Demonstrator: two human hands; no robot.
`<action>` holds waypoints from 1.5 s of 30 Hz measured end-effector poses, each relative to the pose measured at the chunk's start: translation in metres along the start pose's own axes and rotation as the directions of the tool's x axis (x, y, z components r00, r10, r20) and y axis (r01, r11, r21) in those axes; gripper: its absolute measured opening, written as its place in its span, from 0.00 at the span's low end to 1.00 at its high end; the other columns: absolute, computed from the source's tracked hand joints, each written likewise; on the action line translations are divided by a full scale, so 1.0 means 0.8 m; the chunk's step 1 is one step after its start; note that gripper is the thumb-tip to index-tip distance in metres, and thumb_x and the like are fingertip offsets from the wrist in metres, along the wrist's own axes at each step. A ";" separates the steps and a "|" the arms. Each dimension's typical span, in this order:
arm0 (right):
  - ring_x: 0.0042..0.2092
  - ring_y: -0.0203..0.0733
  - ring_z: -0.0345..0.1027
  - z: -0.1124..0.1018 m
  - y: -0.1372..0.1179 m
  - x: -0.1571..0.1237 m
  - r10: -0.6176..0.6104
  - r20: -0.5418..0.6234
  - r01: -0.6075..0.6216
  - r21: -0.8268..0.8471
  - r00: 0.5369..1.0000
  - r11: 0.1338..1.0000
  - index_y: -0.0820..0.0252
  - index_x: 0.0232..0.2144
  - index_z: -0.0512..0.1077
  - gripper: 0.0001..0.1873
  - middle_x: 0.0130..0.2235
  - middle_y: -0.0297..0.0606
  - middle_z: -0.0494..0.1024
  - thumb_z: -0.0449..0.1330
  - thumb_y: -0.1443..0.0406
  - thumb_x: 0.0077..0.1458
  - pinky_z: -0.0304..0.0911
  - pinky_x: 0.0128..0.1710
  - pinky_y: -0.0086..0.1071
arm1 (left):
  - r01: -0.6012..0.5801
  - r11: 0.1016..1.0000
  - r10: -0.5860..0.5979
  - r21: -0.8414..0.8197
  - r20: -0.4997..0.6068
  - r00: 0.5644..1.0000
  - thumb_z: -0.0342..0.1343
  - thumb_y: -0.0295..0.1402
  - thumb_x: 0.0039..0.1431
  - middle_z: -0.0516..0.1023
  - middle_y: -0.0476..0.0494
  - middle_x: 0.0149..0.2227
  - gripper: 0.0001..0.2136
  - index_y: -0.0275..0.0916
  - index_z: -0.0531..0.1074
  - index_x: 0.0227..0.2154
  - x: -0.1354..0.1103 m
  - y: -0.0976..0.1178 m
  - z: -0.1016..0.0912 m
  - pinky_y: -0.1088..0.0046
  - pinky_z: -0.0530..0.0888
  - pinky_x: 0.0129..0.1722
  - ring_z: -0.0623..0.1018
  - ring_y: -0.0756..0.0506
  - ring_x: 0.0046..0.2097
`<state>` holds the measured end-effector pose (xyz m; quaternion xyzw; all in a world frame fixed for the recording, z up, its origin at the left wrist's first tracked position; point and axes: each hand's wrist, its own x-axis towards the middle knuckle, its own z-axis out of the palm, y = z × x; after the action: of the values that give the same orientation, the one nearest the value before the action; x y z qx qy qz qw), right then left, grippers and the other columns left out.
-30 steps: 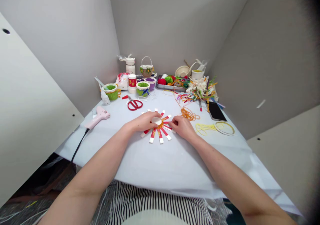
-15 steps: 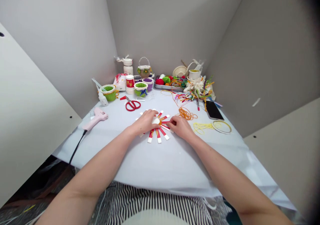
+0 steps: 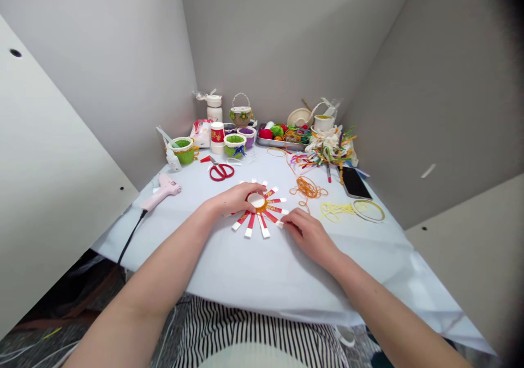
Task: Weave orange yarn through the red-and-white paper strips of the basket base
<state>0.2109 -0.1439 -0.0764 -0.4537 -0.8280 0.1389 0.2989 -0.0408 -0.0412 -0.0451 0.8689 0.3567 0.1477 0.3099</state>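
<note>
A cut paper cup point(image 3: 249, 226) lies flat on the table, its red and white strips fanned out around the round white base. Orange yarn point(image 3: 261, 209) is wound around that base. My left hand point(image 3: 236, 197) grips the cup from the left, thumb and fingers around the base. At the lower right, my right hand point(image 3: 305, 231) is closed in a pinch beside a strip's white tip. A loose orange strand runs from the tangled orange yarn pile point(image 3: 310, 188) toward this hand; the thread between the fingertips is barely visible.
Red-handled scissors point(image 3: 221, 172) and a pink glue gun point(image 3: 162, 189) lie at left. On the right are yellow yarn point(image 3: 335, 211), a hoop point(image 3: 368, 211) and a phone point(image 3: 356, 183). Small baskets point(image 3: 234, 146), a yarn tray point(image 3: 282, 143) and a bottle point(image 3: 214, 108) stand behind.
My right hand has moved outward and toward me from near the cup's base to a strip's tip. The cup has turned slightly, and more of its base shows under my left hand.
</note>
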 end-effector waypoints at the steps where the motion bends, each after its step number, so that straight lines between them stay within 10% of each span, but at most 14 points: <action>1: 0.40 0.42 0.69 0.000 -0.004 -0.007 -0.011 0.004 0.011 -0.008 1.000 1.000 0.56 0.38 0.73 0.10 0.39 0.41 0.74 0.51 0.69 0.64 0.66 0.41 0.35 | -0.005 1.000 0.005 -0.022 0.006 1.000 0.62 0.29 0.48 0.72 0.44 0.58 0.27 0.43 0.69 0.55 0.000 -0.001 0.000 0.63 0.69 0.56 0.73 0.40 0.56; 10: 0.39 0.44 0.69 0.000 -0.009 -0.031 -0.002 0.034 0.008 -0.173 0.999 0.985 0.58 0.36 0.75 0.13 0.37 0.43 0.75 0.50 0.70 0.63 0.67 0.40 0.37 | -0.009 0.998 0.010 -0.059 0.010 1.000 0.63 0.28 0.47 0.71 0.45 0.59 0.26 0.43 0.71 0.52 -0.001 -0.005 0.001 0.65 0.69 0.55 0.72 0.41 0.56; 23: 0.34 0.40 0.67 0.011 0.043 0.089 0.189 -0.027 -0.191 -0.130 0.982 0.973 0.61 0.26 0.75 0.06 0.30 0.38 0.76 0.62 0.67 0.55 0.59 0.36 0.32 | 0.010 0.999 -0.010 -0.051 0.008 1.000 0.64 0.25 0.45 0.76 0.46 0.51 0.23 0.41 0.72 0.48 -0.002 0.010 -0.002 0.66 0.70 0.51 0.74 0.42 0.49; 45: 0.37 0.41 0.68 0.018 0.059 0.070 0.071 -0.088 -0.066 0.057 0.994 0.996 0.59 0.30 0.75 0.04 0.33 0.38 0.75 0.60 0.70 0.56 0.62 0.40 0.34 | 0.060 0.980 -0.034 0.190 -0.137 0.990 0.61 0.36 0.55 0.73 0.39 0.54 0.23 0.38 0.68 0.53 -0.001 0.007 0.008 0.62 0.69 0.55 0.72 0.38 0.55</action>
<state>0.2103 -0.0710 -0.0909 -0.4792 -0.7937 0.1509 0.3431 -0.0352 -0.0475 -0.0460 0.8743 0.4097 0.1629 0.2029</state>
